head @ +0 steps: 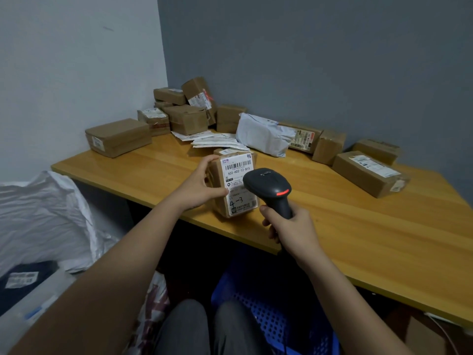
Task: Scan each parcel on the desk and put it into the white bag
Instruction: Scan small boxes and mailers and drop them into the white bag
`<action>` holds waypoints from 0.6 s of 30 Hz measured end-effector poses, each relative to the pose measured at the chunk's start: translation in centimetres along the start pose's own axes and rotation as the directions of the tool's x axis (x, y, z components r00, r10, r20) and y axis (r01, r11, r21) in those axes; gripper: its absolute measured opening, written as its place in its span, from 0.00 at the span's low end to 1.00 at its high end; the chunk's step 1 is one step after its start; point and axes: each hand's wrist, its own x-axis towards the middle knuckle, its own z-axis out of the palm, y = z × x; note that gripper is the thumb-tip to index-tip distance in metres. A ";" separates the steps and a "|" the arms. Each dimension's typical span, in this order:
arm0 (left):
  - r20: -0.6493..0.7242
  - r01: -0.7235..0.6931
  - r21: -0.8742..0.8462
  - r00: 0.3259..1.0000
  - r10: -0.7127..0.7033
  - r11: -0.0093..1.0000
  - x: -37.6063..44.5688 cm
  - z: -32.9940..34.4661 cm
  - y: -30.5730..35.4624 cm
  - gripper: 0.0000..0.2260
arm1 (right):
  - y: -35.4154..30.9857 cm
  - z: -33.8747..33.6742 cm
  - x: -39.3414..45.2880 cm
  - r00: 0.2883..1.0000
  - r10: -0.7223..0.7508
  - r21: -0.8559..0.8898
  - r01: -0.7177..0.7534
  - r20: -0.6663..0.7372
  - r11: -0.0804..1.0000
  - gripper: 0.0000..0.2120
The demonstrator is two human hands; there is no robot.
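A small brown parcel (220, 198) with a white barcode label marked "4-3" stands on edge near the front of the wooden desk (358, 226). My left hand (202, 183) grips its left side, thumb on the label. My right hand (289, 226) holds the handle of a black barcode scanner (268, 185), whose head hangs just right of the label with a red light lit. The white bag (43, 216) lies open at the left, below desk height, with a dark parcel inside.
Several brown boxes (117, 137) and white mailers (261, 134) are piled along the back of the desk and in the corner. More boxes (368, 172) sit at the right. A blue perforated crate (276, 319) stands under the desk by my knees.
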 end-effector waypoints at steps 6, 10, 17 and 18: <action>0.001 0.004 -0.028 1.000 -0.004 1.000 -0.3 0.2 0.0 0.35 | -0.5 0.4 -0.5 0.999 -0.040 -0.055 0.040 0.009 0.998 0.08; -0.007 0.007 -0.012 1.000 -0.007 1.000 -0.3 0.2 0.1 0.36 | -0.7 0.5 -1.0 1.000 -0.013 -0.101 0.014 0.013 0.995 0.09; -0.012 0.006 -0.016 1.000 -0.006 1.000 -0.4 0.2 0.3 0.37 | -1.1 0.4 -1.3 1.000 0.015 -0.096 -0.014 0.008 0.995 0.10; -0.014 0.006 -0.016 1.000 -0.006 1.000 -0.3 0.2 0.2 0.37 | -1.2 0.4 -1.3 1.000 0.016 -0.094 -0.015 0.010 0.995 0.09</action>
